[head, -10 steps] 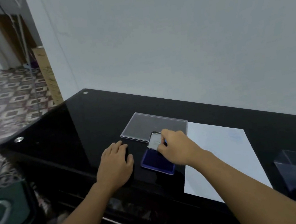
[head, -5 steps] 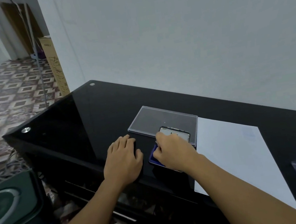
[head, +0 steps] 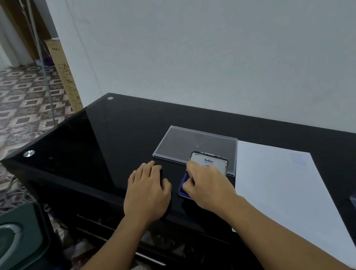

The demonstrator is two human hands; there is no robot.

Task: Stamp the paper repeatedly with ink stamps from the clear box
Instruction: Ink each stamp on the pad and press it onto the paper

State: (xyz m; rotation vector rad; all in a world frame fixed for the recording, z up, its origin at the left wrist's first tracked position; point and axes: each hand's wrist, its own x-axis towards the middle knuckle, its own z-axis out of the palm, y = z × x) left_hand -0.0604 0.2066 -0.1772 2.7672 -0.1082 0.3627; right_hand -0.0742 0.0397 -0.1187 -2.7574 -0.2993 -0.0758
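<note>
On a glossy black table (head: 83, 147) against a pale wall (head: 229, 48), my left hand (head: 146, 193) lies flat, fingers together, while my right hand (head: 209, 187) grips the opened ink pad (head: 212, 161) beside white paper (head: 281, 189).

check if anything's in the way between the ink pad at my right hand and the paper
Nothing visible does. Only black table shows between the blue ink pad at the right hand and the paper. The clear lid lies flat behind, off that path.

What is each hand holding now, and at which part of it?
The right hand holds the ink pad lid by its left edge. The left hand rests flat on the table, gripping nothing visible.
</note>
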